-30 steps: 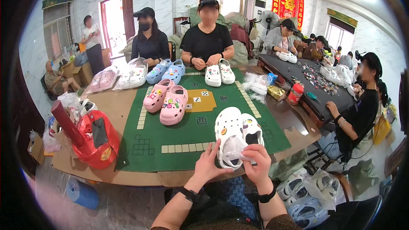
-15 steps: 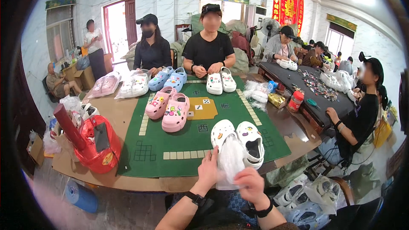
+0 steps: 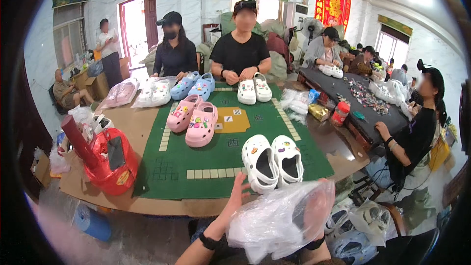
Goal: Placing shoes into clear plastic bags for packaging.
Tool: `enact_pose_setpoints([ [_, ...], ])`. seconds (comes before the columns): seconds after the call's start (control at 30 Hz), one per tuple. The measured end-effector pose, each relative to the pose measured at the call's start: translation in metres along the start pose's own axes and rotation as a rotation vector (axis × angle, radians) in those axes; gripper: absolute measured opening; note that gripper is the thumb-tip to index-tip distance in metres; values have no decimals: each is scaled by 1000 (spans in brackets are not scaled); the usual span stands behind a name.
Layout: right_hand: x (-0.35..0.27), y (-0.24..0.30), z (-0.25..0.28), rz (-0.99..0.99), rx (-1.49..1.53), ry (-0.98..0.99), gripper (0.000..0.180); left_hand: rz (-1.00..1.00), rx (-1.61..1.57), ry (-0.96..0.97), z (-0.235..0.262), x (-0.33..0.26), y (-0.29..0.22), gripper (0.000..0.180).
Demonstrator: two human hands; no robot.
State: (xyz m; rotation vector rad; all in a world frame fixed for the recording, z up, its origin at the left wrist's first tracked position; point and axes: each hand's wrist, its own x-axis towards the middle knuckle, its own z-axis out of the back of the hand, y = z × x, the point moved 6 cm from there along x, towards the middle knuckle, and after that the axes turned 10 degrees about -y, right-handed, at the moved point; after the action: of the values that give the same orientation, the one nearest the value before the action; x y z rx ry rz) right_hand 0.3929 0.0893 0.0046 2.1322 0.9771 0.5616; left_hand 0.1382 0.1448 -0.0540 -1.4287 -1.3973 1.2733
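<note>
A pair of white clogs with small colourful charms stands on the green mat, heels toward me. In front of them a clear plastic bag is spread and puffed out, above the table's near edge. My left hand is raised at the bag's left side, close to the left clog, its fingers stretched out and apart. My right hand shows only through the film at the bag's right side; whether its fingers grip the film is blurred. Farther off are pink clogs with charms.
Blue clogs and another white pair stand at the far side, near two people. A red bag with a red tube and a phone sits at left. Bagged clogs lie low at right. A red-lidded jar stands beyond the mat.
The plastic bag has come off the white clogs toward me and opened out wide. My right hand has moved right, behind the film. My left hand's fingers have lifted from the clog.
</note>
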Motion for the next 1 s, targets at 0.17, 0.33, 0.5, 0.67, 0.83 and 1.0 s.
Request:
enact_pose_setpoints([
  [0.17, -9, -35, -55, -15, -220, 220, 10, -140, -141, 423, 76, -59, 31, 57],
  [0.33, -5, -41, -58, 259, -613, 203, 22, 107, -600, 274, 66, -74, -12, 67],
  [0.5, -16, -38, -52, 394, -708, 245, 38, 35, -951, 87, 105, -69, -26, 88],
  [0.67, -18, -52, -31, 82, -1027, 471, 53, -21, -803, 101, 129, -81, -25, 94],
  [0.83, -36, -14, -60, 630, -1281, 593, 82, 16, -332, 141, 123, -87, -32, 95],
  [1.0, -51, 1, -118, 849, -1049, 723, 93, -38, -366, 183, 121, -90, -33, 88],
])
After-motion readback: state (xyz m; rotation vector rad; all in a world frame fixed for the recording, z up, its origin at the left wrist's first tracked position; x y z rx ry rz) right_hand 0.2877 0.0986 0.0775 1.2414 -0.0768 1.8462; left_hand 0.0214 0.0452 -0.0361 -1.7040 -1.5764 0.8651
